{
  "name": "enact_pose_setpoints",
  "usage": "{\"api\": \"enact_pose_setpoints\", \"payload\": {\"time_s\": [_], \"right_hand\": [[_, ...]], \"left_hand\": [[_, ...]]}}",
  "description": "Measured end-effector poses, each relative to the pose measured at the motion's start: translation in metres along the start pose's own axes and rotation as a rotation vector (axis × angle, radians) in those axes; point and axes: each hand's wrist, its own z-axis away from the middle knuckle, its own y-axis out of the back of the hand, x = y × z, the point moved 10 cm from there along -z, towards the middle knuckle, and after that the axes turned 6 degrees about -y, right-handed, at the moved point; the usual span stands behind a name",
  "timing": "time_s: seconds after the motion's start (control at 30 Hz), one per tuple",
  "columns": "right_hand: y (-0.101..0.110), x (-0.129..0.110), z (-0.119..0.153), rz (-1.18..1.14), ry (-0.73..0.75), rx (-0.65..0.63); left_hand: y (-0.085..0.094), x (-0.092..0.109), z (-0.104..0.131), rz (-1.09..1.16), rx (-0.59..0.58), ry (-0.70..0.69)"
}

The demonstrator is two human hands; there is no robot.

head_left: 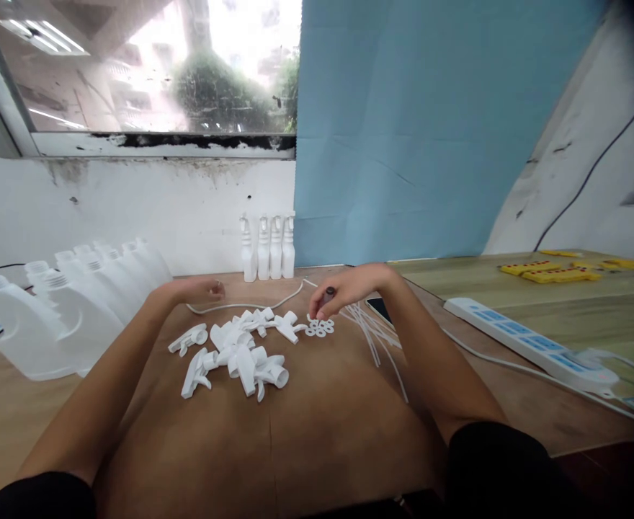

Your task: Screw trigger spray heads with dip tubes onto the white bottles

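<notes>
My right hand (344,290) is closed around a slim dark pen (330,291), its dark round end showing between the fingers. The fingertips are just above a small group of flat white ring washers (320,329) on the table. My left hand (204,290) rests on the far side of the table with its fingers curled in, and nothing shows in it. Between the hands lies a loose pile of white trigger spray heads (241,346). Thin white tubes (371,331) lie beside my right wrist.
Translucent empty bottles (52,324) stand at the left. Several white spray bottles (276,249) stand upright against the wall. At the right are a phone (379,310), a white power strip (527,346) with its cable, and yellow pieces (555,270) farther back.
</notes>
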Motion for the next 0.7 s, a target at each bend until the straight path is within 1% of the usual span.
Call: {"api": "enact_pose_setpoints", "payload": {"time_s": [0.07,0.13,0.2,0.27,0.33,0.4,0.47,0.53,0.63,0.7], "right_hand": [[-0.003,-0.016,0.015,0.037,0.053,0.014],[-0.010,-0.031,0.029,0.053,0.094,0.017],[-0.015,-0.041,0.040,0.069,0.109,0.033],[-0.018,-0.047,0.049,0.080,0.110,0.056],[-0.020,-0.049,0.055,0.085,0.109,0.075],[-0.020,-0.050,0.059,0.095,0.111,0.086],[-0.020,-0.050,0.061,0.113,0.121,0.092],[-0.020,-0.051,0.063,0.121,0.136,0.091],[-0.017,-0.050,0.066,0.115,0.141,0.110],[-0.013,-0.047,0.068,0.106,0.132,0.134]], "left_hand": [[0.027,0.012,-0.016,-0.014,0.120,-0.068],[0.051,0.023,-0.036,-0.024,0.238,-0.102],[0.070,0.028,-0.057,-0.029,0.345,-0.088],[0.084,0.027,-0.076,-0.021,0.438,-0.033],[0.095,0.020,-0.091,0.004,0.510,0.040],[0.101,0.013,-0.103,0.048,0.549,0.102],[0.105,0.007,-0.114,0.104,0.565,0.135],[0.110,0.004,-0.122,0.162,0.590,0.138],[0.119,0.004,-0.125,0.236,0.678,0.114],[0.126,0.004,-0.117,0.284,0.757,0.105]]}}
